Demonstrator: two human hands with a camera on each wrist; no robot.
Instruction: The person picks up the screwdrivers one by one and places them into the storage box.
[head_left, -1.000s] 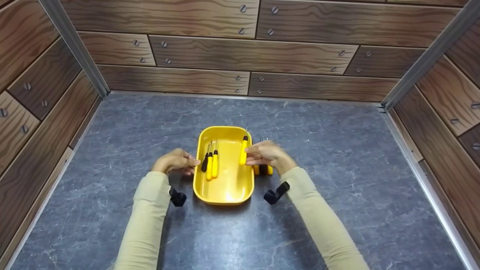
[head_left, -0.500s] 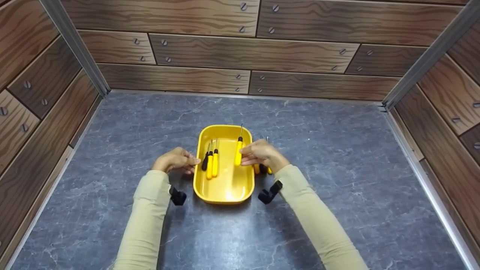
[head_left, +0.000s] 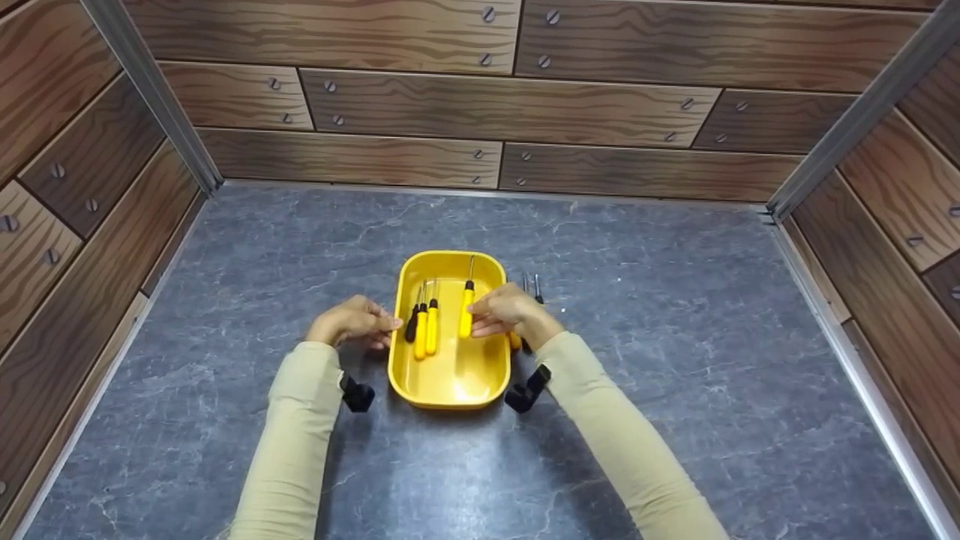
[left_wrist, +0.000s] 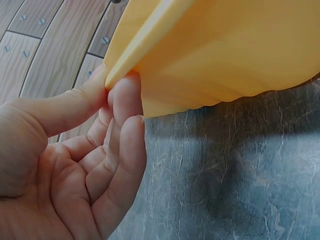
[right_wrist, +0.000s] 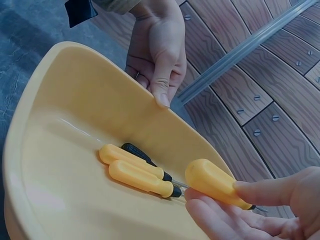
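Observation:
A yellow plastic tray (head_left: 450,390) sits in the middle of the table. My left hand (head_left: 354,322) pinches its left rim between thumb and fingers, as the left wrist view shows close up. Over the tray's right half, my right hand (head_left: 510,311) pinches a yellow-handled screwdriver (head_left: 466,309) by its handle, the shaft pointing to the back. Inside the tray, along its left side, lie two more yellow-handled screwdrivers (right_wrist: 142,178) and a black-handled one (right_wrist: 137,152), side by side. The tip of the held screwdriver is partly hidden in the right wrist view.
Right of the tray, more tools with metal shafts (head_left: 537,285) lie on the table, mostly hidden by my right hand. The grey marbled tabletop (head_left: 660,315) is bounded by wood-patterned walls (head_left: 405,105) at the back and both sides.
My right hand has moved left with the yellow screwdriver, from near the tray's right rim further over its inside. The left hand and the tray stay put.

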